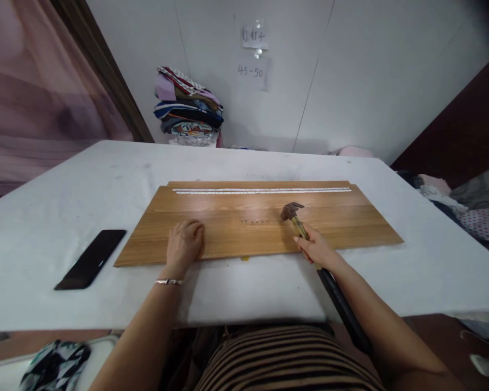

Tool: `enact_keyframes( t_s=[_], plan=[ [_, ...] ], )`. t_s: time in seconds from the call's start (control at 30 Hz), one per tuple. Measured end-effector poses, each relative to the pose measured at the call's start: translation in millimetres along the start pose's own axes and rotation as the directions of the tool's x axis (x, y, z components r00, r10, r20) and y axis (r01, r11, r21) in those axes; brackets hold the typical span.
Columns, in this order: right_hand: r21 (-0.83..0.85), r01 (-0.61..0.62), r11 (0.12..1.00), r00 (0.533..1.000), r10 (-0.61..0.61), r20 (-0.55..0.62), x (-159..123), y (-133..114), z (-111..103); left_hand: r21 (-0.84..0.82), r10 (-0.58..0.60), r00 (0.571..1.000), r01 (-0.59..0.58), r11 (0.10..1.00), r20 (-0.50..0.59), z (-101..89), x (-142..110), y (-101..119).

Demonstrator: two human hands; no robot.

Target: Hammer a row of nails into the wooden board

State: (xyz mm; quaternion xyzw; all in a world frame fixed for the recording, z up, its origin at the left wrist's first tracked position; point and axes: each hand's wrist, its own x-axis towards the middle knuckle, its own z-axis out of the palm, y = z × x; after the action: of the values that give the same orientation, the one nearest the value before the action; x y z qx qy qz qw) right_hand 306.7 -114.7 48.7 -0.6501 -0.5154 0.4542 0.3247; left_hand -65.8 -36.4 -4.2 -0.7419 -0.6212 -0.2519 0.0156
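A wooden board (228, 239) lies flat on the white table. Across its middle runs a short row of several small nails (262, 221), too small to tell how deep each one sits. My right hand (315, 248) grips a claw hammer (342, 307) high on its handle, close to the head. The rusty hammer head is over the right end of the nail row; whether it touches the board I cannot tell. On the left part of the board rests my left hand (185, 241), fingers curled in. Whatever it may hold is hidden.
Two white ruled strips (261, 190) lie along the board's far edge. A black phone (92, 259) is on the table (244, 298) to the left. Folded clothes (189, 108) are stacked behind the table, near the wall.
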Motion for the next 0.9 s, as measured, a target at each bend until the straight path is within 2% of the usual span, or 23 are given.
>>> enact_keyframes(
  t_s=[0.4, 0.9],
  plan=[
    [0.014, -0.011, 1.0, 1.0, 0.011, -0.009, -0.9, -1.8, 0.6, 0.033, -0.072, 0.997, 0.072, 0.997, -0.012, -2.5, -2.3, 3.4],
    [0.024, 0.004, 1.0, 1.0, -0.004, 0.007, -0.6, -1.7, -0.2, 0.061, -0.093, 0.995, 0.095, 0.994, -0.029, -5.4, -2.2, 7.9]
  ],
)
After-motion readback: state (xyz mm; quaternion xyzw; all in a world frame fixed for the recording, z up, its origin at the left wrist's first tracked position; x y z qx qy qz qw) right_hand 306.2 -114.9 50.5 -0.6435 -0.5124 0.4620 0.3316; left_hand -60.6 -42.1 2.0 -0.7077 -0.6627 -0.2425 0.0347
